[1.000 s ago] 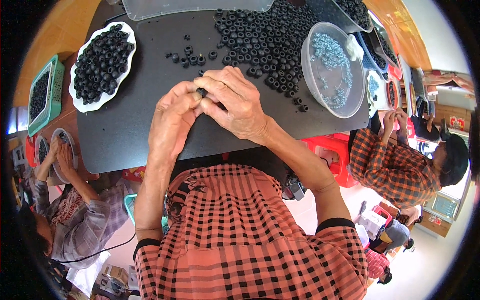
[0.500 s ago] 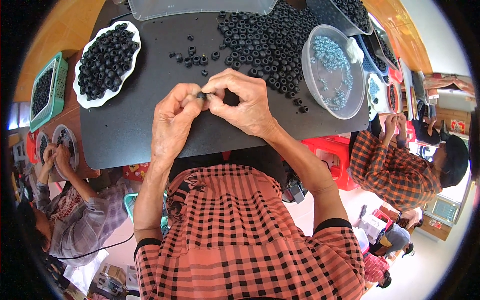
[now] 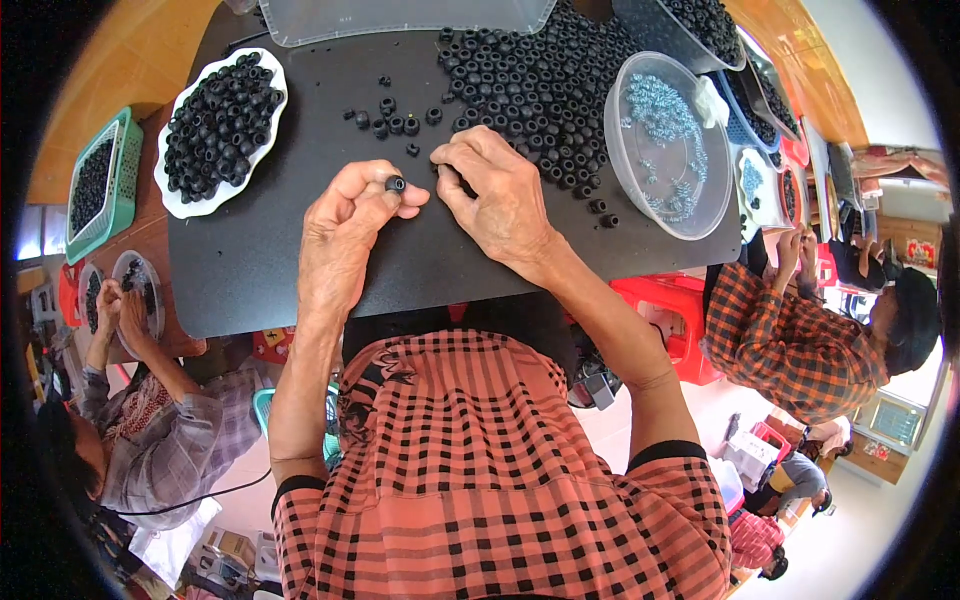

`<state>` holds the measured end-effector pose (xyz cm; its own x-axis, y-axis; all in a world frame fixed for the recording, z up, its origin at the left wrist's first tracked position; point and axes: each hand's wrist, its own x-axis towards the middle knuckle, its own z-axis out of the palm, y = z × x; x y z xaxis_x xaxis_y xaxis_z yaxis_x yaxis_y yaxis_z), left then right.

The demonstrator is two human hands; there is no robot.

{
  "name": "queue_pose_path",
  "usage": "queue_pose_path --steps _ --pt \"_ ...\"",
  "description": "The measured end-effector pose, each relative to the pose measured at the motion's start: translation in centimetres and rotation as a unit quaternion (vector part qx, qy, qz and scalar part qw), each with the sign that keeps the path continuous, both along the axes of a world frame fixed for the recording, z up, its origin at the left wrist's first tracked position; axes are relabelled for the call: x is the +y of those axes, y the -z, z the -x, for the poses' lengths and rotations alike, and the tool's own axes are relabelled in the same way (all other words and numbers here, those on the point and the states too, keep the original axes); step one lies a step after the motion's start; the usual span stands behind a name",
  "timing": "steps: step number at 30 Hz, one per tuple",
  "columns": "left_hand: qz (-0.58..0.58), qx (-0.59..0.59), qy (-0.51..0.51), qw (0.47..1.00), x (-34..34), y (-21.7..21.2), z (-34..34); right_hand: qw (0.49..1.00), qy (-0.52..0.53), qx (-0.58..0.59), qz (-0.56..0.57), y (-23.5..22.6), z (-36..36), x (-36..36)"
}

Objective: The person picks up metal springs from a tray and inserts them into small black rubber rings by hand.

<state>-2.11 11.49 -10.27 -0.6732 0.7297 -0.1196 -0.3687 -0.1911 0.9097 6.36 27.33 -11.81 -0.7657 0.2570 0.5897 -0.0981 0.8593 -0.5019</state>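
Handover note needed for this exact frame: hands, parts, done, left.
Left hand: pinches one small black ring between thumb and fingertips, above the black mat.
Right hand: palm down on the mat at the near edge of the loose pile of black rings; what its fingers hold cannot be seen.
Parts: clear round tub of small silvery pieces to the right of the pile; a few stray rings beyond the hands; white dish heaped with black rings far left.
Done: the white dish is full.
Left: the large pile is still on the mat.
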Motion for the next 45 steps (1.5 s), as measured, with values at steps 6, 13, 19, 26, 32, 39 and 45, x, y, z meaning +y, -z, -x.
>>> queue_pose_path --steps 6,13,19,26,32,39,45 --pt "0.118 0.256 -0.047 0.958 0.3 -1.5 0.2 0.962 -0.063 0.002 0.265 -0.8 -0.5 -1.8" --pt "0.219 0.676 0.019 0.704 2.0 -5.2 0.4 0.738 -0.167 -0.127 0.642 -0.9 0.1 -2.1" --pt "0.207 0.574 0.042 0.791 1.6 -5.8 1.5 0.606 -0.203 -0.056 0.767 -0.3 0.4 -1.8" --pt "0.162 0.255 0.007 0.953 -0.3 -4.0 2.9 0.563 -0.241 -0.052 0.789 -0.3 0.0 -1.4" --pt "0.030 0.077 -0.038 0.996 -1.5 -1.8 2.5 0.576 -0.250 -0.057 0.776 -0.6 0.2 -1.5" --pt "-0.050 -0.046 -0.009 0.998 -1.8 0.0 1.7 0.703 -0.236 -0.058 0.668 -0.8 -0.2 -1.3" --pt "-0.061 -0.069 -0.004 0.996 -1.5 0.5 0.5 0.962 -0.169 -0.025 0.213 -0.8 0.4 -0.9"
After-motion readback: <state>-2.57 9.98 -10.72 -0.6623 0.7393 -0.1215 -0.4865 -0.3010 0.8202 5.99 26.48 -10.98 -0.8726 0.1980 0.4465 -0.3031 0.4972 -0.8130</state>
